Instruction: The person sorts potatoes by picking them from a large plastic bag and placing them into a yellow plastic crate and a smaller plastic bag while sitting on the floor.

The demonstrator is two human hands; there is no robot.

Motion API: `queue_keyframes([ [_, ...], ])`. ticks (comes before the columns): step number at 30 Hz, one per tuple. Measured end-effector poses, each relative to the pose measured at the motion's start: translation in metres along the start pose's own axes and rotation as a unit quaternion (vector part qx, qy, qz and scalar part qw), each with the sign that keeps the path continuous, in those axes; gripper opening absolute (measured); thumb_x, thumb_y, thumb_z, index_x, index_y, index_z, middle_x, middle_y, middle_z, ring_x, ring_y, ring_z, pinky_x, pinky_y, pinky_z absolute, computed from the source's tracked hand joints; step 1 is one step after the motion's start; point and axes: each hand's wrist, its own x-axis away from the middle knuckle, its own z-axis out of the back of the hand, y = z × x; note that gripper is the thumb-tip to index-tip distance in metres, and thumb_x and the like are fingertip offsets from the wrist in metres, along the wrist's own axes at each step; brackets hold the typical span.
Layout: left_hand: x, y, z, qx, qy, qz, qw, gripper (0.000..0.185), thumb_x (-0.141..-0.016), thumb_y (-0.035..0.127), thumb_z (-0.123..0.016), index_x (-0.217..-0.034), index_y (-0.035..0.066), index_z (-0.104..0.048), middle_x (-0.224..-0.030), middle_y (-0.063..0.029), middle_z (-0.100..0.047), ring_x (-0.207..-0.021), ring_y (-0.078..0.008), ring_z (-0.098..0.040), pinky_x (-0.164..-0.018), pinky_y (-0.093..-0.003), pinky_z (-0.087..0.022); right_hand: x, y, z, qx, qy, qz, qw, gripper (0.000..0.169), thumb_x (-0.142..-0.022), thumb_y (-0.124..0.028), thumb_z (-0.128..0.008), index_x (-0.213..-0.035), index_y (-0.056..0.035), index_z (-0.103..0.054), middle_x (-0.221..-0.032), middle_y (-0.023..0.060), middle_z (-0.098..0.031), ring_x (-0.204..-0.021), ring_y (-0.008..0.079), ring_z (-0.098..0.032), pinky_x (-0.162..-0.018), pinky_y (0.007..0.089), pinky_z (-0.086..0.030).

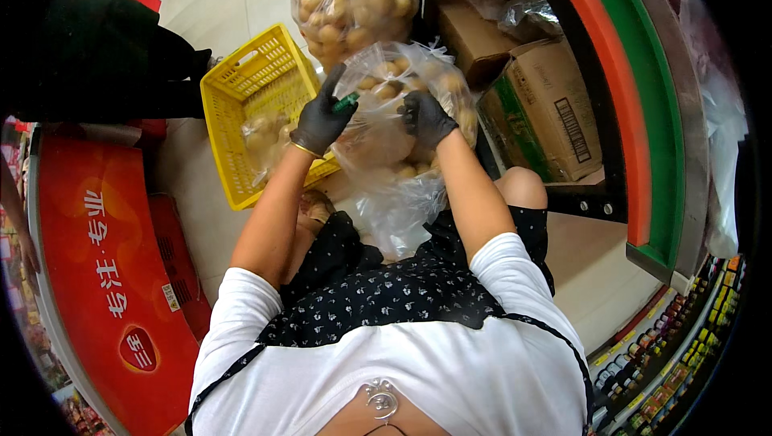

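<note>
My left hand (324,116), in a black glove, holds a small green object (345,103) between thumb and fingers; its kind cannot be told. My right hand (425,118), also gloved in black, has curled fingers at the opened side of a large clear plastic bag of potatoes (461,89); whether it grips a potato or the film is not clear. The bag stands before my knees, with loose film hanging towards my lap. Beyond it sits a tied clear bag of potatoes (356,5). Left of my left hand, a yellow plastic crate (226,153) holds a small bag of potatoes (263,134).
Cardboard boxes (555,110) lie at the right under a counter with an orange and green edge (657,110). A red display stand (102,243) is at the left. Another person in dark clothes (108,62) is at the upper left. Shelves of jars (633,357) are at the lower right.
</note>
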Motion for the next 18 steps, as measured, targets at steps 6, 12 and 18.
queue_keyframes([
  [6, 0.013, 0.025, 0.013, -0.197, -0.107, -0.109, 0.968, 0.036, -0.08, 0.017, -0.05, -0.115, 0.024, -0.047, -0.089, -0.0186, -0.056, -0.076, -0.0334, -0.055, -0.065, -0.0367, -0.045, 0.022, 0.002, -0.027, -0.104, -0.275, 0.22, 0.93, 0.026, -0.073, -0.025, -0.044, -0.086, -0.0045, -0.055, -0.069, 0.0043, -0.056, -0.052, 0.016, -0.048, -0.048, 0.0239, -0.04],
  [12, 0.026, 0.03, -0.002, -0.305, -0.069, -0.025, 0.949, 0.032, -0.077, 0.021, -0.052, -0.109, 0.025, -0.05, -0.089, -0.0147, -0.052, -0.071, -0.0321, -0.055, -0.062, -0.0395, -0.046, 0.028, -0.009, -0.048, -0.135, -0.152, 0.095, 0.975, 0.035, -0.079, -0.027, -0.039, -0.105, -0.007, -0.052, -0.085, 0.002, -0.059, -0.07, 0.013, -0.051, -0.06, 0.0231, -0.038],
  [18, 0.025, 0.026, -0.004, -0.237, -0.025, -0.071, 0.969, 0.034, -0.077, 0.021, -0.052, -0.11, 0.025, -0.05, -0.088, -0.0155, -0.053, -0.072, -0.0317, -0.056, -0.061, -0.0383, -0.046, 0.045, -0.014, -0.064, 0.149, 0.054, 0.213, 0.964, 0.033, -0.085, -0.035, -0.037, -0.102, -0.0113, -0.052, -0.094, 0.0023, -0.058, -0.08, 0.0141, -0.051, -0.07, 0.0246, -0.037],
])
